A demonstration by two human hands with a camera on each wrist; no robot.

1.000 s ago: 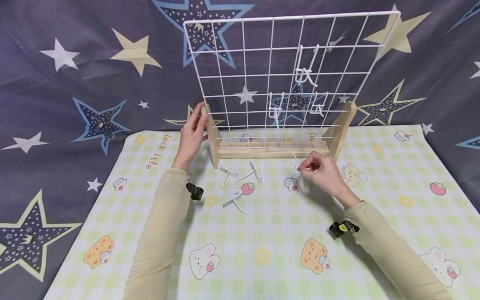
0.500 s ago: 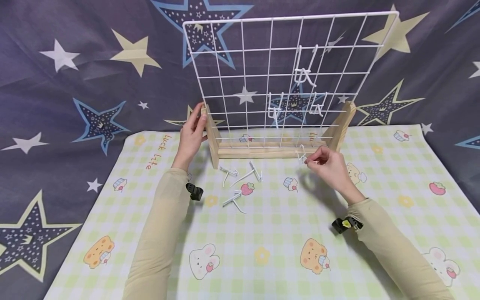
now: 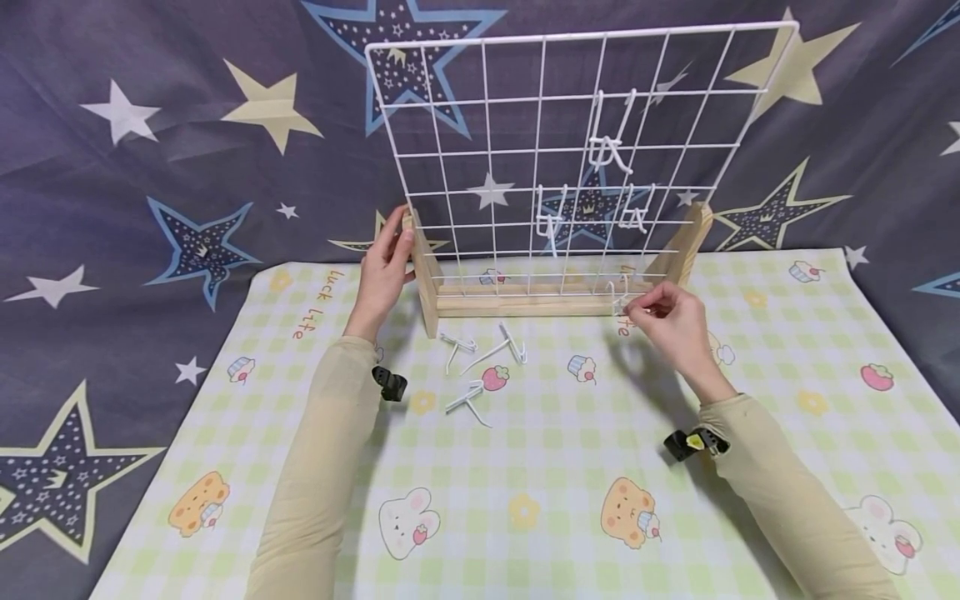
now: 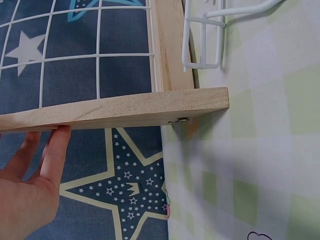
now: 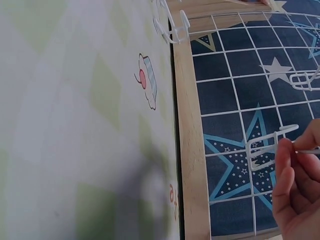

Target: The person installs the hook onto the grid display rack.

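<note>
Shifted rightward in the frame since earlier, 1 white hook [image 5: 265, 137] is pinched by the fingers [image 5: 285, 155] of the right hand [image 3: 675, 325], its looped end left of them, near the wire grid [image 3: 546, 37].

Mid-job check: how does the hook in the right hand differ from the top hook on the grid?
The held hook is pinched in the right hand; the top hook hangs on the grid with no hand on it. The held hook is down near the base; the top hook sits well above it. Both are white wire hooks.
</note>
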